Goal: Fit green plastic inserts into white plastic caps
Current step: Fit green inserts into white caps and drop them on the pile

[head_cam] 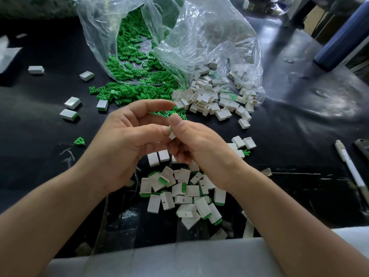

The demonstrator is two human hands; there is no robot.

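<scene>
My right hand (196, 148) pinches a small white cap (172, 135) with a green insert (170, 128) showing at its top, thumb on top and fingers curled under. My left hand (127, 140) is cupped beside it, fingertips touching the cap, index finger stretched out above. Loose green inserts (127, 92) spill from a clear plastic bag (139, 47) beyond my hands. Empty white caps (211, 100) lie in a heap at the mouth of a second clear bag (219, 37). A pile of white caps with green inserts in them (179, 192) lies under my wrists.
The table is covered in a black sheet (299, 136). A few single caps (71, 102) and one green insert (79, 141) lie scattered at the left. A white pen (349, 166) lies at the right edge. A dark blue roll (343, 37) stands at the back right.
</scene>
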